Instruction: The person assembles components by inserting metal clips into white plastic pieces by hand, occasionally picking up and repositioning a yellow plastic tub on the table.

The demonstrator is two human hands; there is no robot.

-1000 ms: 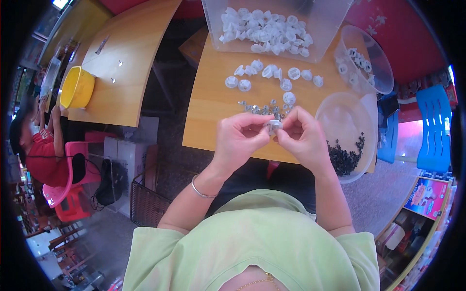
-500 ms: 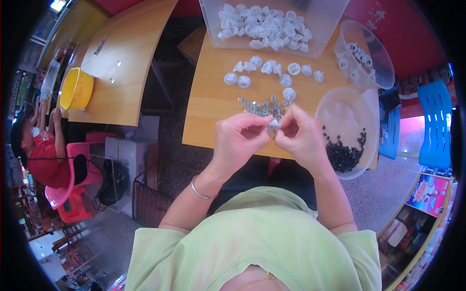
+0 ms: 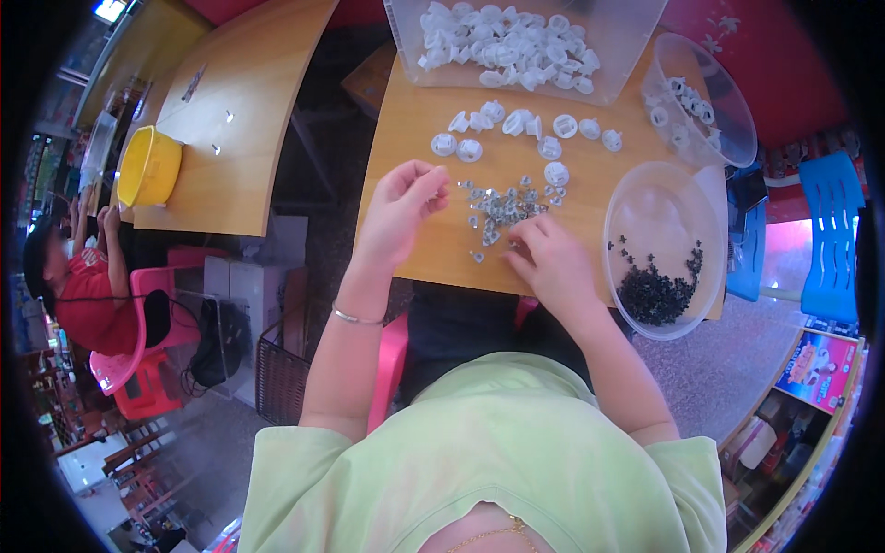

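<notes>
My left hand (image 3: pixel 404 210) is raised over the table's left part with thumb and fingertips pressed together. Whatever lies in that pinch is mostly hidden by the fingers. My right hand (image 3: pixel 551 263) reaches to the near edge of a loose pile of small shiny metal pieces (image 3: pixel 502 205), thumb and fingers curved and slightly apart. I see nothing clearly held in it. Beyond the pile, several round white plastic parts (image 3: pixel 469 150) lie scattered in a loose row. One white part (image 3: pixel 556 173) sits right beside the pile.
A clear bin (image 3: pixel 608 78) of white parts stands at the back. To the right are a clear tub (image 3: pixel 728 111) with white parts and a round tub (image 3: pixel 710 286) of small black pieces. At left, a person in red (image 3: pixel 92 304) sits by another table with a yellow basin (image 3: pixel 147 170).
My hands were together at the table's near edge, working on a small white part. They have separated: the left moved up and left, the right moved to the metal pieces.
</notes>
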